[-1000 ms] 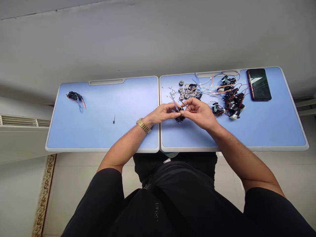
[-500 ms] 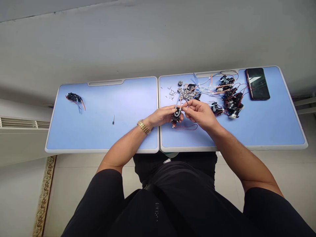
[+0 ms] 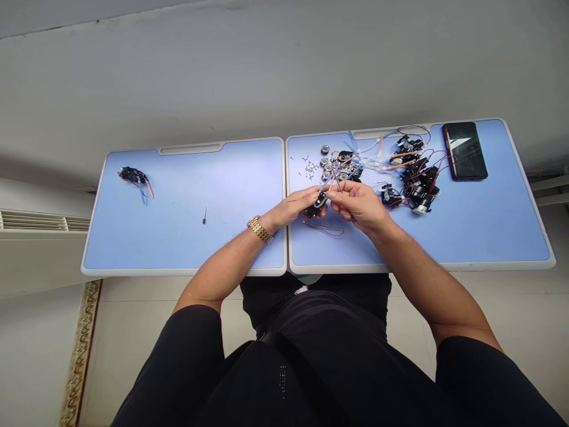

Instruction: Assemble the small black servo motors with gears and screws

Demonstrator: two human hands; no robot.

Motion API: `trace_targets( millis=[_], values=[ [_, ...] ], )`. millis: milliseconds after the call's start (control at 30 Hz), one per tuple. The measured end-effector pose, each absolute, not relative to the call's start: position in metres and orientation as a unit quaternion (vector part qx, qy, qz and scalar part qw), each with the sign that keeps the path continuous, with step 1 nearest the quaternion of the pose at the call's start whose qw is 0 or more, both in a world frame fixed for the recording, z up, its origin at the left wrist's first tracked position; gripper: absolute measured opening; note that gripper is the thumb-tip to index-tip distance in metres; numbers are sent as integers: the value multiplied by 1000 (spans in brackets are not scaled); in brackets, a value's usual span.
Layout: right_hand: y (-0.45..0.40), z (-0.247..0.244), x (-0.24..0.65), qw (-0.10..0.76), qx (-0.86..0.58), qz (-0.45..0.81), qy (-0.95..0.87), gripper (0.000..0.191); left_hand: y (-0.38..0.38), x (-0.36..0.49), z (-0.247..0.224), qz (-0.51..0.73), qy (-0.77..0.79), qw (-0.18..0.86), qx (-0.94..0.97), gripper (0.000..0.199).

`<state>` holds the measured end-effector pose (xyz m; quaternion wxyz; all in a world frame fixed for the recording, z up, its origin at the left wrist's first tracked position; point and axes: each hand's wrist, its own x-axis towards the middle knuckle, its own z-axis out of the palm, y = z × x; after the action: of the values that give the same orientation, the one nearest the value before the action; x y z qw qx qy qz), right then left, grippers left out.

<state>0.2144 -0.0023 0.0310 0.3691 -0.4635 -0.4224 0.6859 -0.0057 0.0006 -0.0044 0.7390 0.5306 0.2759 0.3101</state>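
In my left hand (image 3: 301, 205) is a small black pump (image 3: 316, 206), gripped between thumb and fingers. A grey tube loops in a U over its face, and a thin blue tube and an orange one run out of its far end. My right hand (image 3: 357, 204) is closed beside it, thumb and forefinger pinched at the tube end of the pump. A thin pointed metal tool (image 3: 336, 177) sticks up from the right fingers; its exact kind is unclear. Red and black wires (image 3: 326, 228) trail from the pump's near end.
Round roller parts (image 3: 326, 161) and tiny screws (image 3: 310, 169) lie beyond my hands. Further right are a heap of black pumps (image 3: 420, 184), blue and orange tubes (image 3: 371, 159) and a phone (image 3: 465, 151). Leftward lie another pump (image 3: 133, 176) and a small screwdriver (image 3: 204, 215).
The pump has turned in my left hand, its near end swinging left, and its wires have shifted left. My right fingers stay at its tube end.
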Motion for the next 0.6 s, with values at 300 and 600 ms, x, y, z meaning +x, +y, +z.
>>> trace_targets(
  millis=[300,600],
  values=[
    [0,32,211,368,-449,710,-400,63,-1,-7,4,302,295,689,589,68],
    [-8,30,201,416,-436,687,-408,65,-1,-6,5,317,289,670,606,67]
  ],
)
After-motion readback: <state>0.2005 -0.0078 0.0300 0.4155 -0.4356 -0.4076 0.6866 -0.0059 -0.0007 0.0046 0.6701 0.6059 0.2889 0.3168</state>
